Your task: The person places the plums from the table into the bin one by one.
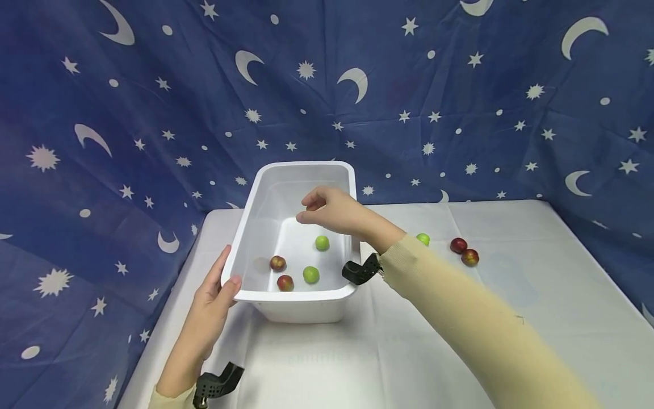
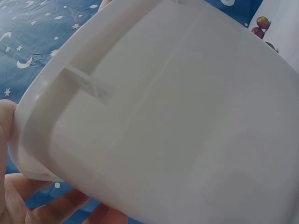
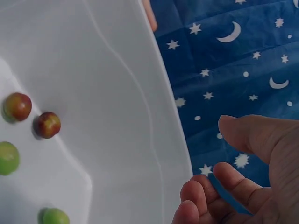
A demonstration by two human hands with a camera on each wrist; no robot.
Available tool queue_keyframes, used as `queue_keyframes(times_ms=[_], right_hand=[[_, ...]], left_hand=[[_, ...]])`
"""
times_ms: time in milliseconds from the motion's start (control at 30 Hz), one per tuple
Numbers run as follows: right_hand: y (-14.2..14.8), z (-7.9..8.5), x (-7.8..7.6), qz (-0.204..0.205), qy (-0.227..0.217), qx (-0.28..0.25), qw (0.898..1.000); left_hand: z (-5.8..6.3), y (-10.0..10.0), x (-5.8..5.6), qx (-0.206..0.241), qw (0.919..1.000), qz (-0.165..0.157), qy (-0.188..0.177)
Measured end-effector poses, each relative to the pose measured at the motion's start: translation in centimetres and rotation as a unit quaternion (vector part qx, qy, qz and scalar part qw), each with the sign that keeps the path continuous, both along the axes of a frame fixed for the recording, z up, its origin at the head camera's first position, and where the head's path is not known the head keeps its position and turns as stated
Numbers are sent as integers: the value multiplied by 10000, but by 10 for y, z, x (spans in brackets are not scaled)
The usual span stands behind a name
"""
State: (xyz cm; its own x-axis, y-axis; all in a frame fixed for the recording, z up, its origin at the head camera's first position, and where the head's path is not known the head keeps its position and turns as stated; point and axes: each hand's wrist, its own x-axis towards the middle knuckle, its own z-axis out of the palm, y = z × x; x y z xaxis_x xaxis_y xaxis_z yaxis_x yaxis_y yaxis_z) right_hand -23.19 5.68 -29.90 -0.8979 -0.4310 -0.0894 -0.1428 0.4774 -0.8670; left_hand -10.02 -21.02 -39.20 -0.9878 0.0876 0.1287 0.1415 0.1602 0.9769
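My left hand point(image 1: 206, 312) grips the rim of a deep white plastic tub point(image 1: 296, 296) at its near left corner, thumb over the top and fingers along the outside. Inside lie two green plum-like fruits, one nearer the middle point(image 1: 322, 243) and one nearer the front point(image 1: 311, 275), and two reddish ones point(image 1: 278, 263) point(image 1: 285, 283). Above the tub hovers my right hand point(image 1: 337, 213), its fingers loosely bent. In the right wrist view nothing sits between the thumb point(image 3: 247, 135) and the fingers. The left wrist view is mostly the tub's outer wall point(image 2: 163, 116).
On the white-covered table point(image 1: 511, 318), right of the tub, lie a green fruit point(image 1: 423, 238), partly hidden by the right sleeve, and two red ones point(image 1: 458, 245) point(image 1: 470, 257). A blue curtain point(image 1: 317, 130) with moons and stars hangs behind and at the sides.
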Motion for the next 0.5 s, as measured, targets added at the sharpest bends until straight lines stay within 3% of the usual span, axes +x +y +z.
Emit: queue_keyframes(times_ms=[300, 500], right_hand=[[42, 14, 5, -288, 21, -335, 9990], [83, 10, 10, -552, 226, -222, 9980]], left_hand=[[1, 1, 2, 29, 9999, 119, -42], [2, 3, 2, 109, 9999, 74, -47]])
